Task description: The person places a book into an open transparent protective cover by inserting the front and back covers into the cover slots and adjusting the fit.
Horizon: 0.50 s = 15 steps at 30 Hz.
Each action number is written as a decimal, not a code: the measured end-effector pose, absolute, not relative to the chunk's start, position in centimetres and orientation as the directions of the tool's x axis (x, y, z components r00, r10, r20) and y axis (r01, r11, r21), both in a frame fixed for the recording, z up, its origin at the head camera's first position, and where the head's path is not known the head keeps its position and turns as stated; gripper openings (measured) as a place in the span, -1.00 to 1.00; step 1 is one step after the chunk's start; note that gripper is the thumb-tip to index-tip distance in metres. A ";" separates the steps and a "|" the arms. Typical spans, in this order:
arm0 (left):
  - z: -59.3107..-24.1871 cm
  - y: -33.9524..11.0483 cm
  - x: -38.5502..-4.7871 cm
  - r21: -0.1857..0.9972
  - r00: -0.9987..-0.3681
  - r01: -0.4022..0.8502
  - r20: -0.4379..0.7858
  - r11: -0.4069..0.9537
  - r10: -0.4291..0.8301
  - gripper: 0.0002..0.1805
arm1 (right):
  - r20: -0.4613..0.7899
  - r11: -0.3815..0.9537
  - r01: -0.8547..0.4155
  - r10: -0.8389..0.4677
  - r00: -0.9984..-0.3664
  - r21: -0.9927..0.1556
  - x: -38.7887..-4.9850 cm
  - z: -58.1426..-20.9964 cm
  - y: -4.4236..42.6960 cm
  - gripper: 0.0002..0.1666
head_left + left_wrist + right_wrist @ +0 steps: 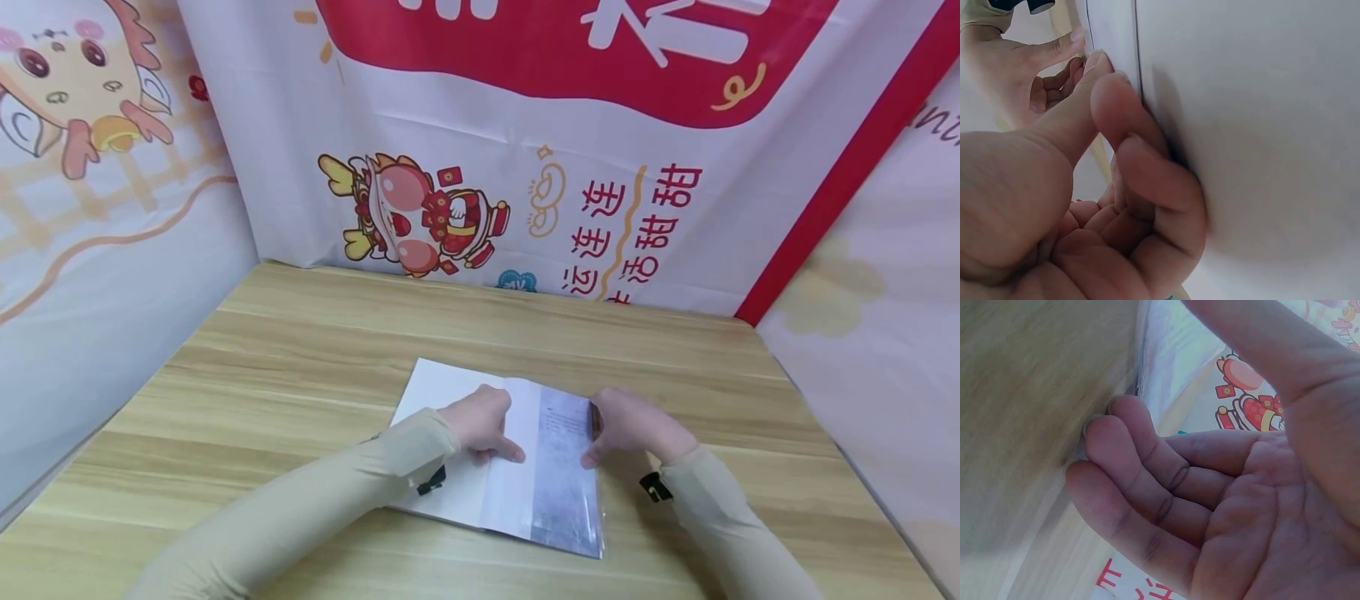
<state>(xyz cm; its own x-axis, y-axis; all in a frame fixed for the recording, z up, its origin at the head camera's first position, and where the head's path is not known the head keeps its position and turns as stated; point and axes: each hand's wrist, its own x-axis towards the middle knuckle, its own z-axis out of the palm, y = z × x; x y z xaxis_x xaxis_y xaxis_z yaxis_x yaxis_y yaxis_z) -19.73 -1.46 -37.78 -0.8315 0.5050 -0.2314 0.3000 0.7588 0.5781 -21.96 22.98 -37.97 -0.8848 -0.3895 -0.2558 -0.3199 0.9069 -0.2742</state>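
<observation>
An open book [438,492] with blank white pages lies on the table. Along its right side runs a white flap [513,492], then a bluish-grey printed cover panel [564,475] under shiny clear film. My left hand [480,421] is over the middle of the book, fingers curled. Its thumb lies on the flap, and the index fingertip meets it at the flap's edge, as the left wrist view shows. My right hand [637,425] is at the panel's right edge, thumb extended over the edge. In the right wrist view its loosely bent fingertips [1107,447] touch down beside that edge.
The wood-grain table [300,367] extends around the book. Behind it hangs a printed white and red cloth [465,117]. More printed cloth stands at the left [112,233] and at the right [862,333].
</observation>
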 end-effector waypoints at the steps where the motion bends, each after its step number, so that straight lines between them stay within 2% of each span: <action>1: -37.8 -1.4 -19.7 0.581 -0.832 0.298 -0.231 0.757 0.505 -0.60 | -0.254 0.906 -0.322 -0.391 -0.885 -0.274 -22.0 -38.0 23.0 -0.38; 8: -37.9 -1.4 -19.7 0.608 -0.837 0.302 -0.201 0.734 0.510 -0.60 | -0.238 0.903 -0.333 -0.399 -0.886 -0.272 -22.0 -37.9 23.1 -0.40; 15: -38.6 -2.1 -19.8 0.621 -0.828 0.324 -0.179 0.714 0.531 -0.56 | -0.279 0.890 -0.317 -0.412 -0.867 -0.329 -21.8 -37.6 23.2 -0.37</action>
